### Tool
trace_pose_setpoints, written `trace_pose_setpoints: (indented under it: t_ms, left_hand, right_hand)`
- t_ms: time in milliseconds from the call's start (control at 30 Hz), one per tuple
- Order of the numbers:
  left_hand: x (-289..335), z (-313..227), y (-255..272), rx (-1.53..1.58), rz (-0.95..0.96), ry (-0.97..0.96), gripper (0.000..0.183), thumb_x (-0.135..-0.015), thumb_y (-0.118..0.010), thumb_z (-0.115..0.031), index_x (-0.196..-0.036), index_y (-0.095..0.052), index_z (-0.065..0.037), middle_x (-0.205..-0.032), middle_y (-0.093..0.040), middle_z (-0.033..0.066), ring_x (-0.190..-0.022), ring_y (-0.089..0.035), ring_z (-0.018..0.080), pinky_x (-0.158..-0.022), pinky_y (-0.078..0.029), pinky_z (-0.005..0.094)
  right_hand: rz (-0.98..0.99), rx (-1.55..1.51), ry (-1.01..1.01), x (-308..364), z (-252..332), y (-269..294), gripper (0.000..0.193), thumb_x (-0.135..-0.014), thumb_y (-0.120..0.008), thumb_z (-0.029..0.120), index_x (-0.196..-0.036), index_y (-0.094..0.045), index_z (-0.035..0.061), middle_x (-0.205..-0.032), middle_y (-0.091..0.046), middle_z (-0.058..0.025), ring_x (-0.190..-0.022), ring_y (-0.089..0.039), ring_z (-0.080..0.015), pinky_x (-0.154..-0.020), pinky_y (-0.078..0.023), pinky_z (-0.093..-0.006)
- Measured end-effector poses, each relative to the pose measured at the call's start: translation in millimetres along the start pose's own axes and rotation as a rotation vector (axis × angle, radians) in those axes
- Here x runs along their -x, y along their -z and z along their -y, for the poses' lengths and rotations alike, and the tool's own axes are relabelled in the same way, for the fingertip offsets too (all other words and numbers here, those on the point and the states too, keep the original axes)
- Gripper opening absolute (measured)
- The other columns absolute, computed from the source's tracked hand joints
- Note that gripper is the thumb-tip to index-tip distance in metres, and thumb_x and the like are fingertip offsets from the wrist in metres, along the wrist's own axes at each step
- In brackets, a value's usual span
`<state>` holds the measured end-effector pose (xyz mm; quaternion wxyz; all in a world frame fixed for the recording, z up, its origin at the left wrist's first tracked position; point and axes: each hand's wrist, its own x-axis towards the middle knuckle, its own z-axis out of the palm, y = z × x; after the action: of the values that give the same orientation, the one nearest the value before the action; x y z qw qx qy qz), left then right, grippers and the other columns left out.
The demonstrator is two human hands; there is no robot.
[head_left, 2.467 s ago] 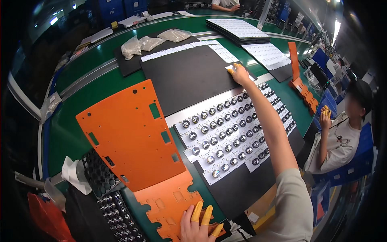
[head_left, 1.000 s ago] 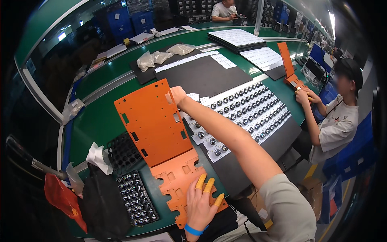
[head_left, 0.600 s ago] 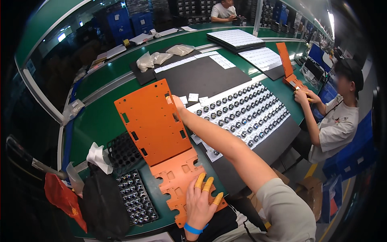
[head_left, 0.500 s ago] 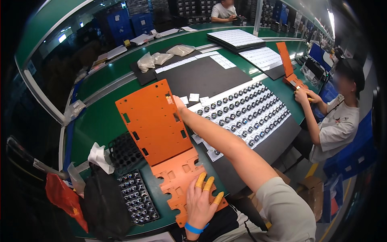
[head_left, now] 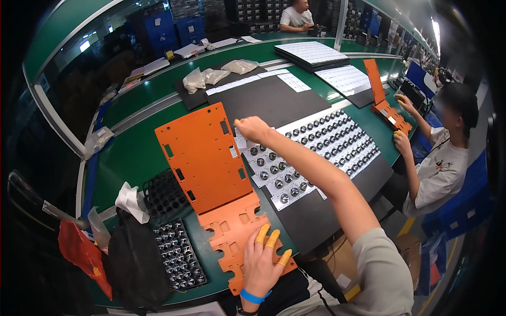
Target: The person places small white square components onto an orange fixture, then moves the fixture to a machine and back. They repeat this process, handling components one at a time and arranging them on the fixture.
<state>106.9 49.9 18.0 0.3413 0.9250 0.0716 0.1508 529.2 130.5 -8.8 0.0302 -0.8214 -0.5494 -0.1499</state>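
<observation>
My left hand (head_left: 258, 266), with yellow finger cots and a blue wristband, lies with fingers spread on the light orange notched base of a hinged fixture (head_left: 226, 227). The fixture's darker orange lid (head_left: 203, 155), pierced with slots and small holes, stands raised behind the base. Beyond the lid's right edge, my right hand (head_left: 254, 129) is closed, a yellow cot at its fingertip. Whatever its fingers may hold is hidden. Small white cards (head_left: 240, 141) lie just below it, beside white sheets bearing rows of round black, shiny parts (head_left: 284, 198).
A black tray of round parts (head_left: 179, 258) and an empty black tray (head_left: 162, 195) sit left of the fixture. Dark boards (head_left: 269, 100) and plastic bags (head_left: 213, 77) lie farther back. At right, a co-worker (head_left: 440, 152) handles a similar orange fixture (head_left: 392, 117).
My right hand has moved right, away from the lid's edge, to above the white cards. My left hand stays on the base. The co-worker's hands have moved apart.
</observation>
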Motion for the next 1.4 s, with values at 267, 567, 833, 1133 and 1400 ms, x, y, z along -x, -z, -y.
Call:
trace_pose_setpoints:
  t_ms: [267,567,833,1133,1400]
  left_hand:
    - [0.7,0.2,1.9,-0.005,-0.005,0.016,0.052,-0.083,-0.075,-0.028,-0.129,-0.063,-0.006,-0.142,-0.052,0.0154,-0.135,-0.041,0.0374,-0.113,-0.033,0.0484]
    - [0.2,0.1,3.0,-0.002,0.003,0.025,0.051,-0.083,-0.075,-0.027,-0.128,-0.063,-0.005,-0.141,-0.052,0.0158,-0.135,-0.04,0.0381,-0.113,-0.033,0.0482]
    - [0.3,0.4,2.2,0.0,0.006,0.018,0.051,-0.084,-0.075,-0.028,-0.129,-0.063,-0.006,-0.142,-0.052,0.0156,-0.136,-0.04,0.038,-0.113,-0.033,0.0483]
    - [0.4,0.5,1.9,0.005,0.012,0.016,0.052,-0.084,-0.075,-0.029,-0.129,-0.063,-0.006,-0.143,-0.051,0.0153,-0.136,-0.039,0.0378,-0.114,-0.032,0.0485]
    - [0.7,0.7,4.1,-0.029,0.015,0.007,0.052,-0.085,-0.075,-0.03,-0.129,-0.063,-0.005,-0.142,-0.051,0.0154,-0.136,-0.04,0.0376,-0.112,-0.033,0.0484]
  right_hand:
    - [0.092,-0.109,-0.009,18.5,23.9,9.3,0.04,-0.078,-0.075,0.036,-0.092,-0.07,-0.0008,-0.092,-0.072,-0.0194,-0.091,-0.072,-0.0344,-0.081,-0.058,-0.0425]
    - [0.272,0.021,0.089,-2.6,32.2,30.7,0.025,-0.075,-0.072,0.027,-0.085,-0.075,0.0047,-0.092,-0.073,-0.0172,-0.09,-0.072,-0.0324,-0.08,-0.059,-0.0407]
    - [0.208,0.051,0.143,-5.1,24.4,26.6,0.021,-0.081,-0.067,0.023,-0.085,-0.073,0.0034,-0.091,-0.074,-0.0168,-0.086,-0.073,-0.0332,-0.078,-0.059,-0.0409]
    - [0.166,-0.084,-0.002,-9.9,16.9,18.2,0.025,-0.085,-0.069,0.026,-0.094,-0.074,0.0043,-0.098,-0.072,-0.0205,-0.094,-0.071,-0.0347,-0.084,-0.058,-0.0421]
    - [0.249,-0.067,-0.103,-21.0,30.8,15.2,0.038,-0.08,-0.074,0.032,-0.102,-0.073,0.0007,-0.116,-0.065,-0.0202,-0.109,-0.066,-0.0346,-0.094,-0.055,-0.0402]
